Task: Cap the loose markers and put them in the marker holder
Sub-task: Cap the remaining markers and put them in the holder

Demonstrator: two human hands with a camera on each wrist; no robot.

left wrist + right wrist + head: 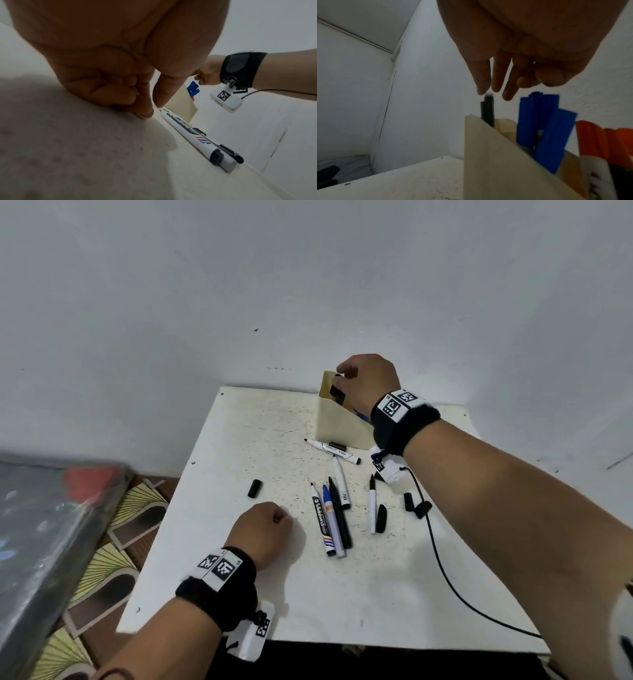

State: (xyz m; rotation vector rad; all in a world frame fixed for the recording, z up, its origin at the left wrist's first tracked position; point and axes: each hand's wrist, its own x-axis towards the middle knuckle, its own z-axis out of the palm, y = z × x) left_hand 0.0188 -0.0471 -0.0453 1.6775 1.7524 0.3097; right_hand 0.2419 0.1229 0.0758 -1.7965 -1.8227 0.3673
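The cream marker holder (pixel 337 421) (pixel 489 155) stands at the table's back edge. My right hand (pixel 342 375) (pixel 489 90) hovers over it, fingers hanging straight, their tips just above a black marker (pixel 487 109) standing in the holder. Blue-capped markers (pixel 539 121) and an orange-capped one (pixel 599 140) stand beside it. Several uncapped markers lie mid-table, among them a whiteboard marker (pixel 322 522) (pixel 188 129) and one near the holder (pixel 334 451). Loose black caps lie at the left (pixel 254 488) and right (pixel 381 518). My left hand (pixel 274 518) (pixel 149 108) rests on the table as a fist, holding nothing.
A black cable (pixel 442 563) with a clip runs over the table's right side from my right wrist. The white wall stands right behind the holder. A dark plastic-covered object (pixel 44 525) and patterned floor (pixel 113 559) lie left of the table (pixel 342 604).
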